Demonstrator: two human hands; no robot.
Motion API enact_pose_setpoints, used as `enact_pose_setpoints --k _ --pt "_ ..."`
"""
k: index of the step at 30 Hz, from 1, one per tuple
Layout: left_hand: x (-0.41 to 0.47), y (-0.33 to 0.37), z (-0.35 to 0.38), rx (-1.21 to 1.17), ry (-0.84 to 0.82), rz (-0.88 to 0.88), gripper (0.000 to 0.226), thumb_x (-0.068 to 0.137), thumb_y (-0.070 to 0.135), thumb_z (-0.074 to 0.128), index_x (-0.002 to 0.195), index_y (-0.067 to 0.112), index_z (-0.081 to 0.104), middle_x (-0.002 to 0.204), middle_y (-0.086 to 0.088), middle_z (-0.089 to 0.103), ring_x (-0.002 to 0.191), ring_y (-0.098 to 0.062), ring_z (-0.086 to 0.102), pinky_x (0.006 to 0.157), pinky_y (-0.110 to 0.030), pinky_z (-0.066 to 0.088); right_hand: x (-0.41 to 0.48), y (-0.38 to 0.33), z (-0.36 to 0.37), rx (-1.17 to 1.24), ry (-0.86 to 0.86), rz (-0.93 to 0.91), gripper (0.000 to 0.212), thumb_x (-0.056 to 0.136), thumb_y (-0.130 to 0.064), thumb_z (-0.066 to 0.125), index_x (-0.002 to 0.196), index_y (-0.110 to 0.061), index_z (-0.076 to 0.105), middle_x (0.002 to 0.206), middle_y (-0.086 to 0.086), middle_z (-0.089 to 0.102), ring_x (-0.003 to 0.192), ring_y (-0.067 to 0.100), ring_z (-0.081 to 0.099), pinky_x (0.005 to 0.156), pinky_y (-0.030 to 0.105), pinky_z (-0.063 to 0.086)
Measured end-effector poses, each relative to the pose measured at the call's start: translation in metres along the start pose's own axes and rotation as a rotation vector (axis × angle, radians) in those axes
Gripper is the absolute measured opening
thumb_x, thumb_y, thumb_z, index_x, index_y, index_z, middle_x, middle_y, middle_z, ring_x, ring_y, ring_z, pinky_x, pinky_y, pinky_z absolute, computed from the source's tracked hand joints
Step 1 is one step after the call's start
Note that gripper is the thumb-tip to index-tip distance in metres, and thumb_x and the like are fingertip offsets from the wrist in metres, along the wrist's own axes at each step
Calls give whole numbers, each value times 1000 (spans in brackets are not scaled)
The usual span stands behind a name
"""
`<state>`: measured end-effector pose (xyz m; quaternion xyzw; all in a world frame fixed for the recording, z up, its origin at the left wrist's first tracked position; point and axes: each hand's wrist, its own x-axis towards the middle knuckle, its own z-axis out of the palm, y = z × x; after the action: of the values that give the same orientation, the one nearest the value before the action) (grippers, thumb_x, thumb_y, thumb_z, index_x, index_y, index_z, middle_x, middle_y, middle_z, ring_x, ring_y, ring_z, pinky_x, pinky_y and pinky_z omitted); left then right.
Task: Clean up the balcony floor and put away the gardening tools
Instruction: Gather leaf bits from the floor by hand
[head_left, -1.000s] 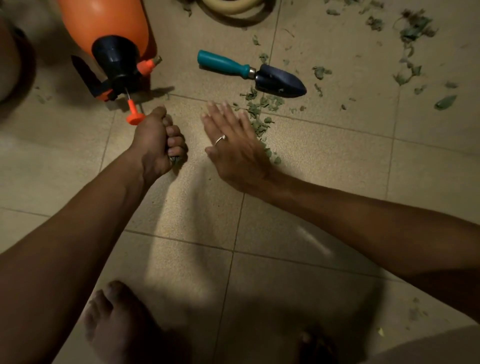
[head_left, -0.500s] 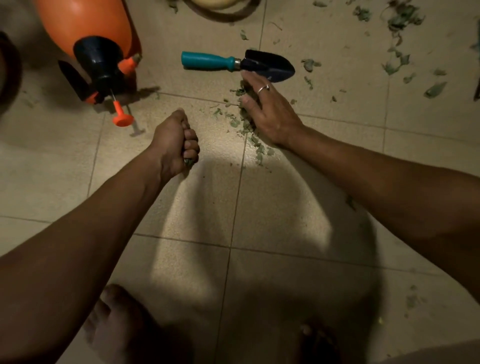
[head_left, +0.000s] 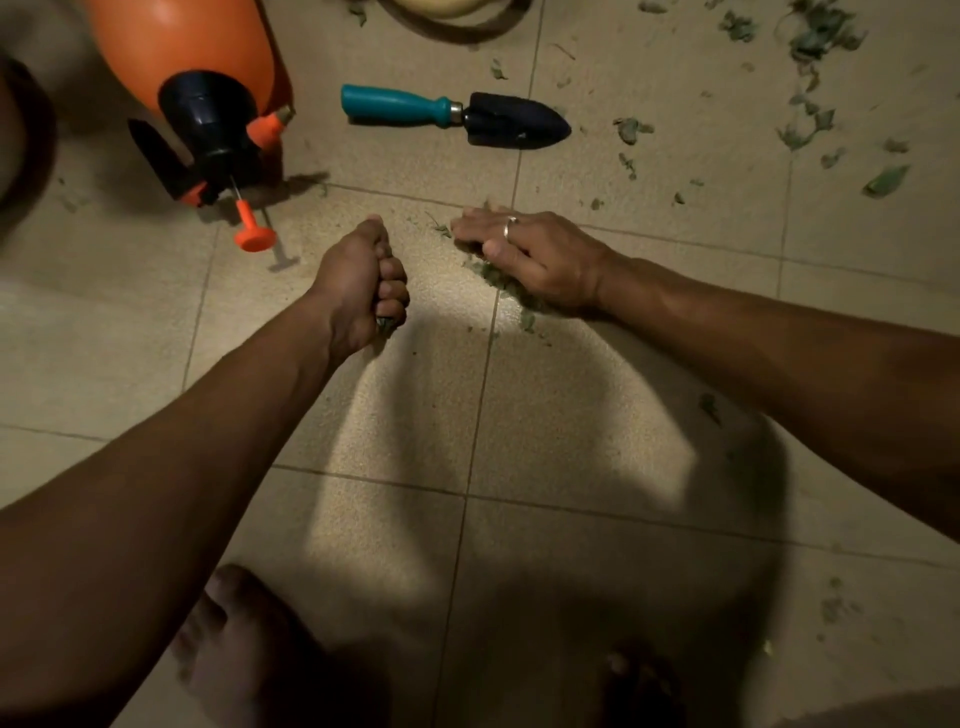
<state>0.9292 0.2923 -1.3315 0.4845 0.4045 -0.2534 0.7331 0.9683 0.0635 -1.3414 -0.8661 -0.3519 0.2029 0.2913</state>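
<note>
My left hand (head_left: 361, 283) is a fist gripping a clump of green leaf scraps, a bit of which shows at its lower edge. My right hand (head_left: 530, 252) lies flat on the tiled floor, fingers straight, pressing on a small heap of leaf scraps (head_left: 496, 278) just right of the left fist. A trowel (head_left: 457, 117) with a teal handle and dark blade lies on the floor beyond both hands. More leaf scraps (head_left: 810, 78) are scattered over the tiles at the upper right.
An orange pressure sprayer (head_left: 202, 67) with a black cap and orange plunger lies on its side at the upper left. A coiled hose (head_left: 457, 23) shows at the top edge. My bare feet (head_left: 234, 644) are at the bottom, in shadow.
My right hand swept down and toward me from the trowel, dragging leaf scraps along the floor nearer to the left fist. The left fist stayed put.
</note>
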Motion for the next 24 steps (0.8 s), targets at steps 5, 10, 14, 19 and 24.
enact_pose_setpoints --k 5,10,14,19,24 --pt "1 0 4 -8 0 -8 50 105 41 38 58 26 33 57 9 28 47 -8 17 37 -18 13 -26 1 -7 172 339 130 44 107 -25 45 149 -14 47 155 6 43 144 14 38 119 38 35" --pt "8 -2 10 27 -26 -4 49 105 46 37 60 27 31 61 8 24 49 -9 16 36 -18 15 -46 -10 11 343 407 214 73 98 -28 63 158 -11 25 164 10 20 150 17 29 120 36 35" --pt "9 -3 13 29 -21 20 48 105 47 36 62 27 30 61 7 23 49 -10 15 37 -19 14 -33 -19 50 3 461 221 85 97 -59 45 158 -4 21 166 18 16 155 31 12 123 53 24" --pt "9 -4 14 10 -10 28 49 105 50 37 62 26 35 62 7 26 49 -10 17 37 -19 17 18 -35 56 -9 486 261 75 103 -51 40 160 -8 16 168 15 13 156 30 7 124 54 15" --pt "9 -5 16 3 -3 31 49 105 49 37 62 26 34 63 6 24 49 -10 16 37 -18 16 35 -36 41 395 569 139 59 103 -25 49 155 -2 30 161 18 25 150 27 27 119 50 33"
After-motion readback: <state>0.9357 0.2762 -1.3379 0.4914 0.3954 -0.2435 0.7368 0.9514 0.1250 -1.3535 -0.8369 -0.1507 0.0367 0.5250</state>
